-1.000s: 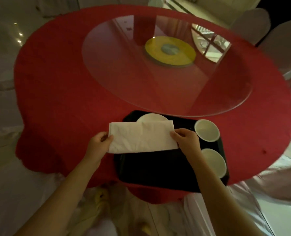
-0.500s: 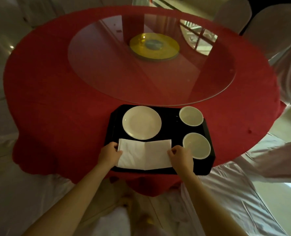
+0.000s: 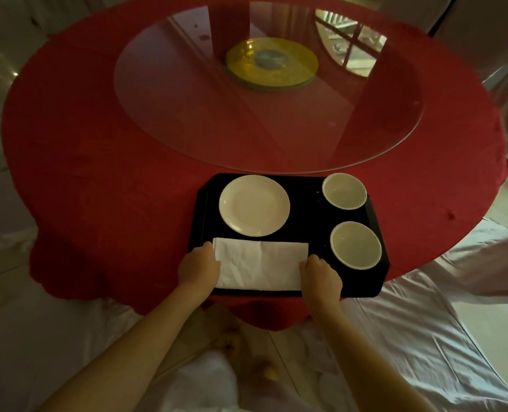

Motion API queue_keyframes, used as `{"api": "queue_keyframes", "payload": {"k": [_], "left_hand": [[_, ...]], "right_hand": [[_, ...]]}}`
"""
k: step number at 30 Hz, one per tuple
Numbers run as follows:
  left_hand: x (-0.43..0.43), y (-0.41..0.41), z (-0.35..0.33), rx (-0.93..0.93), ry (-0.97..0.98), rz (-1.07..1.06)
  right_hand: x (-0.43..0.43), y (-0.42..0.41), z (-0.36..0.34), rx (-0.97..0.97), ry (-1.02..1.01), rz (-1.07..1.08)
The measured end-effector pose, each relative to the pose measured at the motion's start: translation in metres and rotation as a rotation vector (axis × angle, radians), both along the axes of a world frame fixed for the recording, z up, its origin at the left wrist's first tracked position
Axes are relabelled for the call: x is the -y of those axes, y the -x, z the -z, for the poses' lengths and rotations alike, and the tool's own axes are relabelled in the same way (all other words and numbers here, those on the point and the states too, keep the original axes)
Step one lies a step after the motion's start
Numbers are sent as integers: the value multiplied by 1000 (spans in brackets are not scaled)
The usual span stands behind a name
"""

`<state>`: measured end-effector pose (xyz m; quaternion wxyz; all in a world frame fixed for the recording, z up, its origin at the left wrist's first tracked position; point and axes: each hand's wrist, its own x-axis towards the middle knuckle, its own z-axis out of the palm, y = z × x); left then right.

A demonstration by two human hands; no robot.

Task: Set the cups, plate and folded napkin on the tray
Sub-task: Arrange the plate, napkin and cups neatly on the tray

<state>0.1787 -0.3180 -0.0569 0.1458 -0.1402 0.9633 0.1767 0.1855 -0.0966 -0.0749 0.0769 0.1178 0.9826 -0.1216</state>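
Note:
A black tray (image 3: 306,215) lies at the near edge of a round table. On it a white plate (image 3: 254,205) sits at the back left and two white cups stand on the right, one behind (image 3: 344,190) and one in front (image 3: 355,244). A folded white napkin (image 3: 260,263) lies flat along the tray's front. My left hand (image 3: 198,267) grips the napkin's left end and my right hand (image 3: 319,275) grips its right end, fingers curled over the edges.
The table wears a red cloth (image 3: 98,173) with a large glass turntable (image 3: 247,114) on a yellow hub (image 3: 272,62). White-covered chairs (image 3: 469,263) stand at the right and behind the table. My knees are below the table edge.
A second ago both hands held the napkin above the plate. They brought it toward me and laid it flat on the tray's front, uncovering the plate.

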Motion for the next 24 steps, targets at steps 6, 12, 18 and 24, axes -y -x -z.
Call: {"api": "queue_keyframes", "payload": {"k": [6, 12, 18, 24], "left_hand": [[4, -6, -9, -48, -42, 65], [6, -6, -10, -156, -160, 16], [6, 36, -14, -30, -462, -112], [-3, 66, -13, -13, -537, -230]], "right_hand": [[5, -6, -6, -21, 86, -32], [6, -17, -19, -74, 124, -30], [22, 29, -30, -86, 378, -122], [32, 69, -17, -2, 358, -101]]}}
